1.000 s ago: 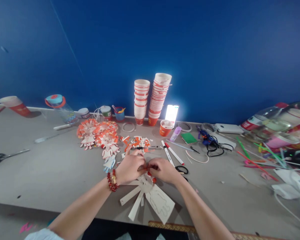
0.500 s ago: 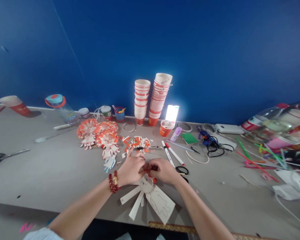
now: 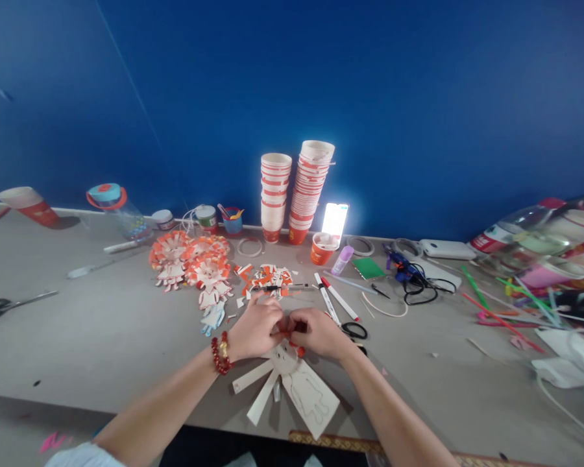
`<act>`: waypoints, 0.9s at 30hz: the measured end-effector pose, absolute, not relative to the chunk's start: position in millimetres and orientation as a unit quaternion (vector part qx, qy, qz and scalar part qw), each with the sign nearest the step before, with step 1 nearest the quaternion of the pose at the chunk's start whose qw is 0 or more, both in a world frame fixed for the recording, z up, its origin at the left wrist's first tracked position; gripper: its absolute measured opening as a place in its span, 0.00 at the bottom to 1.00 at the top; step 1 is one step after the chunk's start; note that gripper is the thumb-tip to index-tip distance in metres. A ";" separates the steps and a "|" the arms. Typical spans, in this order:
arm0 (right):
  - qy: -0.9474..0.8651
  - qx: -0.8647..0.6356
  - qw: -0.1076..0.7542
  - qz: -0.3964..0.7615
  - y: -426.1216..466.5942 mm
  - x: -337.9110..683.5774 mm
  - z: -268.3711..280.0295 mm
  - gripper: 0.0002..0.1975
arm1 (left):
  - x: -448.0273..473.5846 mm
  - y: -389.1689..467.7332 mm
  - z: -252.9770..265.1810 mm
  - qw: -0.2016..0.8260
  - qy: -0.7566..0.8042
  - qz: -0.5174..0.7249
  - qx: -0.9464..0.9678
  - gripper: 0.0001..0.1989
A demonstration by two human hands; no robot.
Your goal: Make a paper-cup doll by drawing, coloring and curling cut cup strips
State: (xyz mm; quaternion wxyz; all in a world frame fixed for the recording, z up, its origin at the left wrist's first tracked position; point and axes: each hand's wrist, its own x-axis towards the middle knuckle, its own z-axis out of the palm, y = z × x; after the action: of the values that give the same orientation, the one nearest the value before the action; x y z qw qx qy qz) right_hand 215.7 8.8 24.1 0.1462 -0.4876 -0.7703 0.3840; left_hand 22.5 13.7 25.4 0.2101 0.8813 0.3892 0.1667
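A cut-open paper cup [image 3: 311,397] with white strips and a pencil-drawn figure on its wide flap is held above the front of the table. My left hand [image 3: 260,327] and my right hand [image 3: 317,332] meet at its far edge, fingertips pinched close together on it. Bits of its orange-red outside show by the fingers. The exact grip is partly hidden by my knuckles. Scissors [image 3: 354,331] with black handles lie just beyond my right wrist. Ahead of my hands rest orange and white paper scraps [image 3: 272,277] and a thin dark pen-like tool [image 3: 279,287].
Finished-looking paper figures [image 3: 209,275] lie to the left. Two stacks of paper cups [image 3: 274,194] stand by the blue wall, near a lit phone [image 3: 335,220]. Markers [image 3: 339,299], a glue stick [image 3: 342,260] and a glue gun [image 3: 399,261] lie right of centre. Bottles and straws crowd the far right.
The cut cup's flaps have shifted very slightly to the left. Both hands keep their pinch on it in nearly the same place.
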 end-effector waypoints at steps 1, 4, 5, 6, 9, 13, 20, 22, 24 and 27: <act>-0.769 -0.491 0.145 0.383 9.3 216.5 24.0 0.03 | 21.0 15.4 26.0 0.213 0.388 0.167 0.881 0.00; -0.774 -0.491 0.141 0.375 11.2 220.0 26.0 0.06 | 16.7 20.3 27.6 0.226 0.374 0.164 0.885 0.03; -0.777 -0.487 0.141 0.373 11.6 221.3 27.3 0.08 | 15.7 21.5 27.7 0.231 0.367 0.161 0.886 0.05; -0.780 -0.482 0.141 0.373 11.7 222.7 28.7 0.08 | 15.0 22.4 27.5 0.236 0.364 0.161 0.887 0.07; -0.780 -0.474 0.144 0.382 10.7 226.8 33.1 0.10 | 13.4 23.9 25.9 0.236 0.384 0.183 0.874 0.11; -0.771 -0.474 0.136 0.403 8.5 230.0 36.0 0.17 | 8.7 26.0 24.3 0.201 0.420 0.211 0.859 0.19; -0.777 -0.490 0.123 0.376 6.8 228.3 35.3 0.12 | 1.2 29.8 23.0 0.169 0.466 0.151 0.855 0.16; -0.780 -0.502 0.110 0.355 6.0 226.2 35.4 0.10 | 2.6 29.8 21.9 0.177 0.465 0.149 0.855 0.15; -0.783 -0.514 0.102 0.334 5.2 223.9 35.7 0.09 | 4.8 30.0 20.6 0.190 0.467 0.162 0.849 0.14; -0.783 -0.520 0.101 0.326 5.8 223.9 36.8 0.06 | 7.0 30.8 18.3 0.223 0.477 0.198 0.827 0.11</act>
State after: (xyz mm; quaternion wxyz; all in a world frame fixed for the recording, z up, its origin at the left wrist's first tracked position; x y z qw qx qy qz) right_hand 223.9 5.8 36.8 0.1011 -0.5197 -0.7832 0.3258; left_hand 7.0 30.8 18.3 0.2229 0.8270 0.4767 0.1979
